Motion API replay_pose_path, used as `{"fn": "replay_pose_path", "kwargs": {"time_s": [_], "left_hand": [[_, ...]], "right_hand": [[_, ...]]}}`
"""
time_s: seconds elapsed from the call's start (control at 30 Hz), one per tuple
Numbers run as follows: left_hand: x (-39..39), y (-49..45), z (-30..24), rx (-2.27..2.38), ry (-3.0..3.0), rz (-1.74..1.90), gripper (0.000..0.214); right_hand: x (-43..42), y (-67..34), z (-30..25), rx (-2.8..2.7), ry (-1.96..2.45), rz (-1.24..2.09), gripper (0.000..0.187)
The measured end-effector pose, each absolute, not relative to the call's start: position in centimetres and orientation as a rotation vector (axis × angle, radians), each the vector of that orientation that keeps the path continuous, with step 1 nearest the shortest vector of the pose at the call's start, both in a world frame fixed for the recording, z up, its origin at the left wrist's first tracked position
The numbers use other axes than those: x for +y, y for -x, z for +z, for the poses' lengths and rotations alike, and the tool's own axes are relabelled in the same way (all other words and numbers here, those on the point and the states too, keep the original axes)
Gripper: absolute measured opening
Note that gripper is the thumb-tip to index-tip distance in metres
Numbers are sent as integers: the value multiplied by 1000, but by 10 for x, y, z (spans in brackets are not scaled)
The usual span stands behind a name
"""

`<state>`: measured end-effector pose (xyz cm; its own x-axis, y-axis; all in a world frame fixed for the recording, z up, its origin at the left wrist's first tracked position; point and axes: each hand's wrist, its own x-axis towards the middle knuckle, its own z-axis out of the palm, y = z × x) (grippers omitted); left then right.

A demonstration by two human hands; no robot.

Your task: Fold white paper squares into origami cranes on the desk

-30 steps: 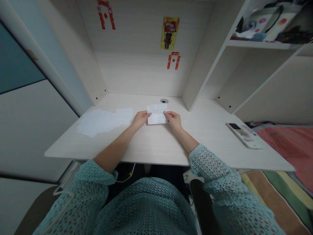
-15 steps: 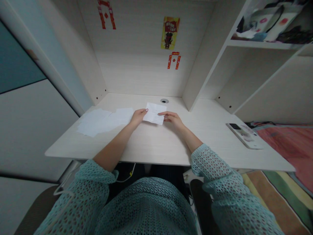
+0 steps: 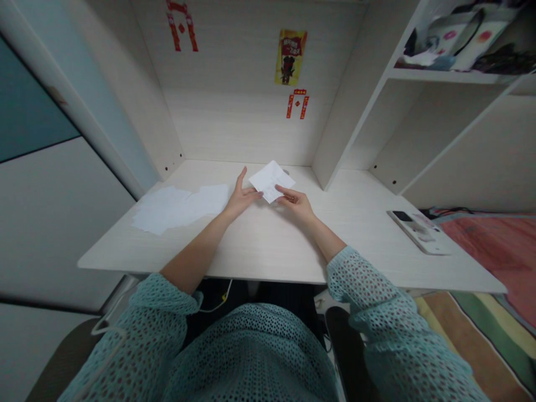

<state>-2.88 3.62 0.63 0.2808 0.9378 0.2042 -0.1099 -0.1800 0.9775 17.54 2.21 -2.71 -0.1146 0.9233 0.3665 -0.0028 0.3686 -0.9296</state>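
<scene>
A small folded sheet of white paper (image 3: 271, 176) is held above the desk, turned so that one corner points toward me. My right hand (image 3: 297, 204) pinches its lower right edge between thumb and fingers. On the other side, my left hand (image 3: 242, 199) has its thumb raised away from the paper and its fingers stretched out, with the fingertips at the paper's lower left edge. Several loose white sheets (image 3: 176, 207) lie overlapping on the desk, left of my left hand.
The white desk (image 3: 268, 251) has a phone-like white object (image 3: 419, 231) lying near its right end. Behind it rises a panel with red and yellow stickers (image 3: 290, 57). An upright divider (image 3: 335, 139) stands right of centre, and a filled shelf (image 3: 460, 74) is at upper right.
The folded paper has been turned and tipped, and is slightly farther up and right. My left thumb has let go of it and lifted. My right hand has shifted its grip along the edge.
</scene>
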Motion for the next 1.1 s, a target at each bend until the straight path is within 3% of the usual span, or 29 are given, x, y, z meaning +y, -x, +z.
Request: {"fn": "replay_pose_path", "kwargs": {"time_s": [0.1,0.27,0.33,0.97,1.1], "left_hand": [[32,27,3,726,-1522,1121,106],[39,29,-3,787,-1688,1097,53],[41,30,-4,827,-1708,1102,45],[43,31,-7,907,-1758,1159,35],[40,30,-6,942,-1787,1160,32]], "right_hand": [[23,-174,-29,-1437,875,990,55],[21,-171,-28,-1423,873,1008,54],[20,-171,-27,-1428,873,1017,54],[21,-172,-28,-1432,880,1017,45],[23,-172,-29,-1389,886,996,51]]}}
